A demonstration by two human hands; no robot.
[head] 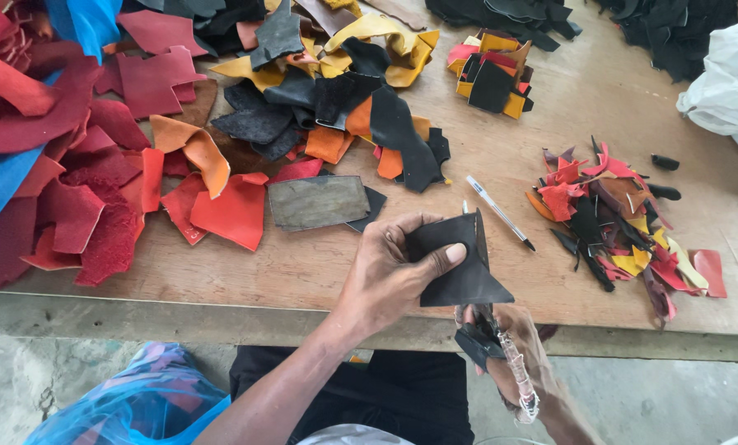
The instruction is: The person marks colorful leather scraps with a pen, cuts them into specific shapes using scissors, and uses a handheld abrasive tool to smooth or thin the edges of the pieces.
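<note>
My left hand (390, 272) pinches a black leather piece (460, 264) with pointed corners, thumb on top, just above the table's near edge. Below it my right hand (521, 354) grips a pair of scissors (488, 334) with wrapped handles; the blades reach up into the black piece, and their tip shows above its top edge. A small black offcut hangs near the scissors' blades.
The wooden table (303, 264) carries a grey rectangular piece (319, 202), red and orange leather pieces (229, 210), a heap of mixed scraps (616, 222) at right and a pen (501, 213). A blue plastic bag (134, 404) lies on the floor at left. A white bag (727, 86) sits at far right.
</note>
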